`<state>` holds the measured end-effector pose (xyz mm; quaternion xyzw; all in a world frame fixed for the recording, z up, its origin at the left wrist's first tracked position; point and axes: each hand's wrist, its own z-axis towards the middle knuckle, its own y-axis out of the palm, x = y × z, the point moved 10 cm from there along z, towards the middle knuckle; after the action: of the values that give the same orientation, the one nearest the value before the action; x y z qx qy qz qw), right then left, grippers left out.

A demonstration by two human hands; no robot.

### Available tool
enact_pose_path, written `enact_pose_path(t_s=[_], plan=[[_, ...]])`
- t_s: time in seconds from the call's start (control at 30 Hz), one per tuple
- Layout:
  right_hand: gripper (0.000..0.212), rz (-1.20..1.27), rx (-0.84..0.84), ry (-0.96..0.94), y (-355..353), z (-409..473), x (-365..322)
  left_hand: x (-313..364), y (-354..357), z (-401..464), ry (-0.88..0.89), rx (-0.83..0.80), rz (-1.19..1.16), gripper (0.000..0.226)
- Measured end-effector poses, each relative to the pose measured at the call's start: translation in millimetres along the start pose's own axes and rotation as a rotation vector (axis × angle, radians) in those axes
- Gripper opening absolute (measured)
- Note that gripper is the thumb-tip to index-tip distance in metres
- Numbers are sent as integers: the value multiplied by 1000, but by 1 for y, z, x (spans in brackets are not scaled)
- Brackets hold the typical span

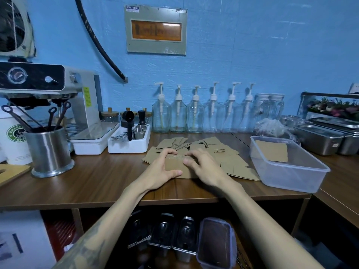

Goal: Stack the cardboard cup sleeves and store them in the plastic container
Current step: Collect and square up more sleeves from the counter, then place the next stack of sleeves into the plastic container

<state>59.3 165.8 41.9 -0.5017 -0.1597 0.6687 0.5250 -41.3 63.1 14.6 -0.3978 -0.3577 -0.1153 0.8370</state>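
Both hands are closed on one small stack of cardboard sleeves [175,165] on the wooden counter [93,177], as the head view shows me: left hand [162,167] curled round its left edge, right hand [202,166] pressing its right side. Loose sleeves [211,146] lie scattered behind. I judge I'm squaring up the stack; next I'd lift it into the plastic container [287,171] near the right, already holding one sleeve [272,153].
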Motion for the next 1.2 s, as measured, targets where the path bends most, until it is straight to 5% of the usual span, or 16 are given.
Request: enact_pose_path(t_s=[0.33,0.8,1.03,1.2], plan=[[23,-264,-239,-49,-8,15,-19,7,-8,-5,-12,53,-148,60],[11,-204,-20,75,-184,-21,38,53,69,30,26,-21,-422,39],[11,-307,97,194,-247,-62,95,116,149,72,149,-104,-384,19],[20,-364,95,295,-261,-68,138,125,186,110,59,-73,-329,20]])
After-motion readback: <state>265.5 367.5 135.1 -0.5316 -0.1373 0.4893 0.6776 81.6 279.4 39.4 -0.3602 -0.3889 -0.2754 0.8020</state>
